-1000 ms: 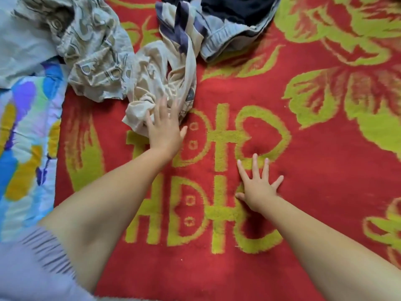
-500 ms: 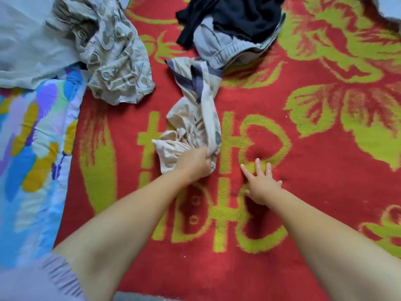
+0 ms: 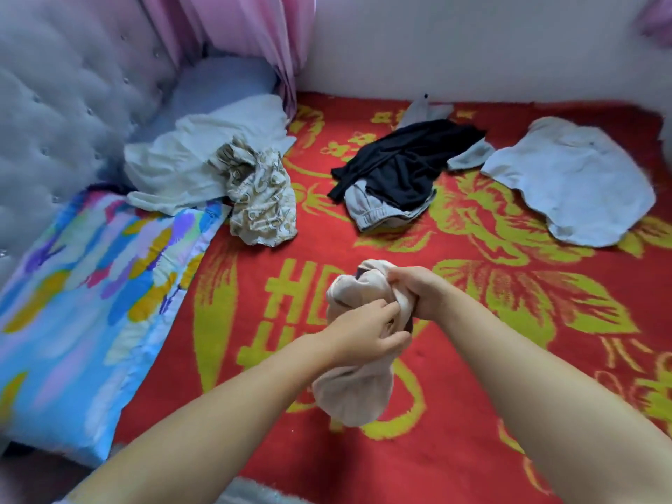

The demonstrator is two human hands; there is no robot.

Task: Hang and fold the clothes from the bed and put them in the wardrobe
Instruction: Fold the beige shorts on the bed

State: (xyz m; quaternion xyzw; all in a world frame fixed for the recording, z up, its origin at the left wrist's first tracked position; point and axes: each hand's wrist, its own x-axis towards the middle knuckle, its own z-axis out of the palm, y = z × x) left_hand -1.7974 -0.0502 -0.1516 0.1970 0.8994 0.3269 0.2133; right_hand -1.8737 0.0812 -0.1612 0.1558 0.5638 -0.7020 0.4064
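The beige garment (image 3: pixel 351 391) has been lifted off the red blanket (image 3: pixel 454 449) and is now gripped by both the left hand (image 3: pixel 367 334) and the right hand (image 3: pixel 418 294), fingers clamped on it. Open blanket is left beneath; five other garments are counted farther back on the bed.

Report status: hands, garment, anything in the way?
Left hand and right hand both grip the beige garment, bunched, lifted off the red blanket. Unfolded. Black garment and patterned garment lie beyond, clear.

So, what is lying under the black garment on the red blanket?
Under the black garment a grey garment with an elastic band shows, sticking out at front and right. How far it extends underneath is covered.
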